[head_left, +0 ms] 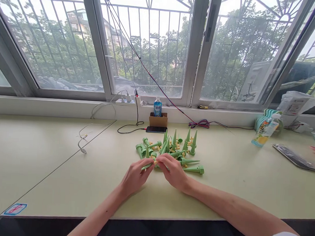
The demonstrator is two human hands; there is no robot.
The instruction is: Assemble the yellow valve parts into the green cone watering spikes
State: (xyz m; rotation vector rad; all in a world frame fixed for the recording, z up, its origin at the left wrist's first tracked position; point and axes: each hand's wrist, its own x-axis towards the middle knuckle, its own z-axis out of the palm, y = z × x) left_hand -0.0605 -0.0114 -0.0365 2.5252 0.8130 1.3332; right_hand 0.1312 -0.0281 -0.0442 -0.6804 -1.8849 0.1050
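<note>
My left hand [138,174] is closed around a green plastic watering spike [146,166], whose pointed end sticks out to the left past the fingers. My right hand [172,170] meets it with fingertips pinched at a small yellow valve piece [155,162]. Fingers cover most of both parts, so how far they are joined cannot be seen. Just beyond the hands lies a loose heap of green spikes [168,145] mixed with small yellow pieces. Some spikes stand point up, like the one at the right [194,142], and others lie flat, like the one nearest my right wrist [195,169].
Behind the heap lie a phone [156,129] on a cable and a blue-labelled bottle [157,107] in a cardboard box [158,121]. A white cable [82,142] lies left. At right are a drink bottle [265,130] and a wrapped dark flat item [295,157].
</note>
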